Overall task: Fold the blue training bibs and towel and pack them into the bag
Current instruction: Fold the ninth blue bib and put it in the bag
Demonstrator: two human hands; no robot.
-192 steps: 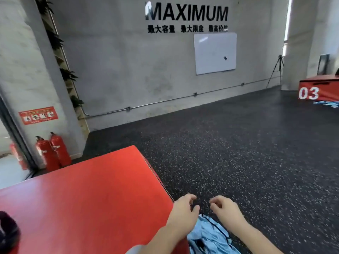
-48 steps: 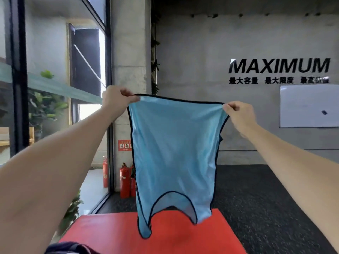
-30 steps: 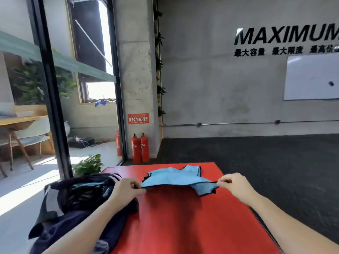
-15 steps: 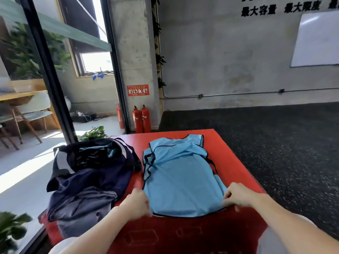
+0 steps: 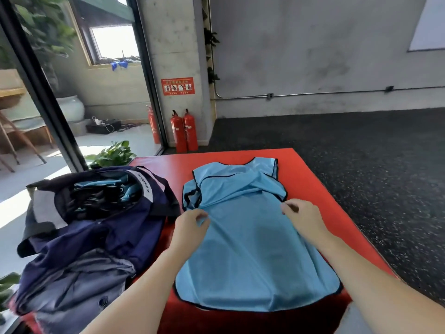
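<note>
Laid flat now on the red table point(image 5: 310, 179), the bib point(image 5: 248, 237), no longer held up in the air. Moved up from the near hem to mid-cloth: left hand point(image 5: 190, 225) at 9 o'clock, right hand point(image 5: 304, 216) at 3, fingers pinching fabric. Ready for folding; bag point(image 5: 96, 220) open at 9 o'clock.

Both hands point(image 5: 191, 224) point(image 5: 304, 216) on blue bib point(image 5: 252, 249)
</note>
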